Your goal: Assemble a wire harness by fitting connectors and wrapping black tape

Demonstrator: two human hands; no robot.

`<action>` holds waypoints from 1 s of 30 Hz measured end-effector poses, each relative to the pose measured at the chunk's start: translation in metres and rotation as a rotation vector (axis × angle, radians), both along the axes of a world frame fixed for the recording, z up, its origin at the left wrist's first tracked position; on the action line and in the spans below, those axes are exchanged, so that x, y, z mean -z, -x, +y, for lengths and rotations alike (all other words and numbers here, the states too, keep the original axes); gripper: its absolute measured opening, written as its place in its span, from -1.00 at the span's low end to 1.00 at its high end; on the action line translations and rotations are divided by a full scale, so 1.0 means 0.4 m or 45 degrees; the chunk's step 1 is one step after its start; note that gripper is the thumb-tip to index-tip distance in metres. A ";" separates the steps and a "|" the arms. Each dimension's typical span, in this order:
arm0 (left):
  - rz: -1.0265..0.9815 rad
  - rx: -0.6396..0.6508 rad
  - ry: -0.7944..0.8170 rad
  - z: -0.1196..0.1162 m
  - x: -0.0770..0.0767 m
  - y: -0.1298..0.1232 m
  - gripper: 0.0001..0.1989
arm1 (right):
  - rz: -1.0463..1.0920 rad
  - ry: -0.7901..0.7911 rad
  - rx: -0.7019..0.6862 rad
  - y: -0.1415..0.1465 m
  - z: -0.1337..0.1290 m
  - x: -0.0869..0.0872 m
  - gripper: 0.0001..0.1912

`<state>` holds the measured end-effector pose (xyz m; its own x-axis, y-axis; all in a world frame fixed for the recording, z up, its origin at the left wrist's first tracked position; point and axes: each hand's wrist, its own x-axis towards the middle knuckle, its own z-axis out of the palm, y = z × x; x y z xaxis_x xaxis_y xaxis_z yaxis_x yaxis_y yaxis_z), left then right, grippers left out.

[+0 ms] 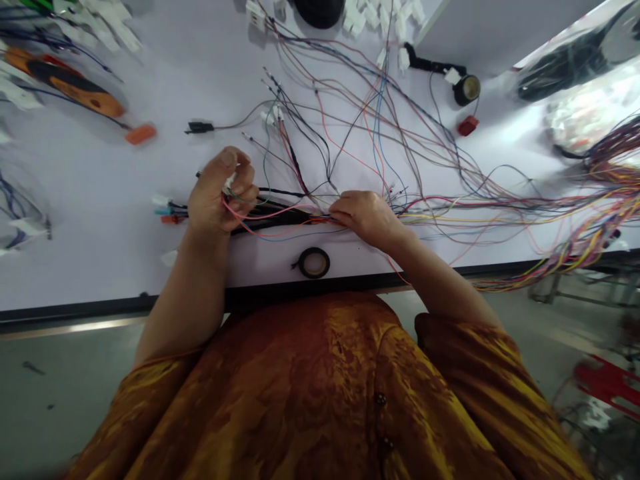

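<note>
My left hand (pixel 223 190) has its fingers curled around a small white connector (pixel 229 181) with thin pink and green wires running from it. Below and behind that hand passes a black-taped wire bundle (pixel 280 212), ending at the left in white, blue and orange connectors (pixel 173 219). Further right, my right hand (pixel 367 217) pinches the wire harness (pixel 325 218) where the black wrapping gives way to loose wires. The wires fan out to the right from beneath it. A roll of black tape (pixel 314 263) lies flat near the front edge, touched by neither hand.
Loose wires (pixel 345 53) spread across the table's back. An orange-and-black tool (pixel 75 83) lies at left among white connectors (pixel 110 23). Another tape roll (pixel 467 90) and a red connector (pixel 468 125) are at back right. A thick coloured wire bundle (pixel 615 193) hangs over the right side.
</note>
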<state>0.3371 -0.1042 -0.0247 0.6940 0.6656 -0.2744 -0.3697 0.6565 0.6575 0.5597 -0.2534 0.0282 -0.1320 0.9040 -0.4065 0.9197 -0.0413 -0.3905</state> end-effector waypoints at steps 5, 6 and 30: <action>0.063 -0.001 -0.033 0.001 -0.005 0.000 -0.83 | -0.217 0.079 -0.054 0.010 0.018 -0.007 -0.66; 0.065 -0.001 -0.049 0.001 -0.007 0.000 -0.83 | -0.250 0.090 -0.061 0.013 0.020 -0.008 -0.67; 0.084 0.012 -0.131 0.004 0.002 -0.001 -0.76 | 0.141 -0.040 0.032 -0.011 0.023 0.007 -0.76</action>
<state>0.3374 -0.1024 -0.0256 0.6832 0.6861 -0.2501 -0.3176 0.5875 0.7443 0.5641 -0.2441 0.0253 -0.1514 0.9198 -0.3619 0.8695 -0.0501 -0.4913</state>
